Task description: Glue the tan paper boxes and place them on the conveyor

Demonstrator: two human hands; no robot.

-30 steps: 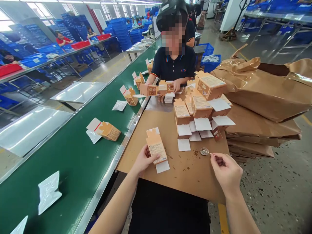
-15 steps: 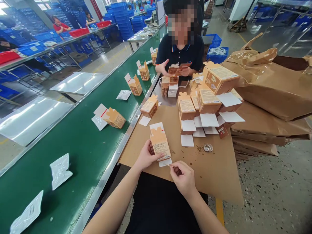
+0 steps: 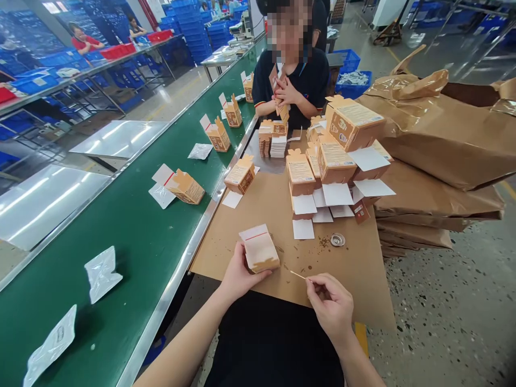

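Observation:
My left hand [image 3: 241, 273] is wrapped round the left side and near edge of a small tan carton [image 3: 261, 252]. The carton has a white flap with a red strip at its far end and scalloped flaps at its near end. To the right, my right hand [image 3: 331, 303] pinches a thin stick with a pale tip [image 3: 297, 274], which points left toward the carton without touching it. Both hands are over the near edge of the brown board [image 3: 342, 285]. Beyond them, a small clear round dish [image 3: 337, 239] sits beside dark crumbs.
Stacked cartons [image 3: 334, 161] with white flaps stand at the board's back right. On the left, a green conveyor [image 3: 161, 252] carries cartons and silvery packets. Another person [image 3: 290, 86] holds cardboard across the board. Large brown bags [image 3: 443, 140] lie at right.
The carton in my left hand has been tipped, showing its scalloped flaps toward me. My right hand has moved right, away from it, with the stick. The other person has raised the cardboard.

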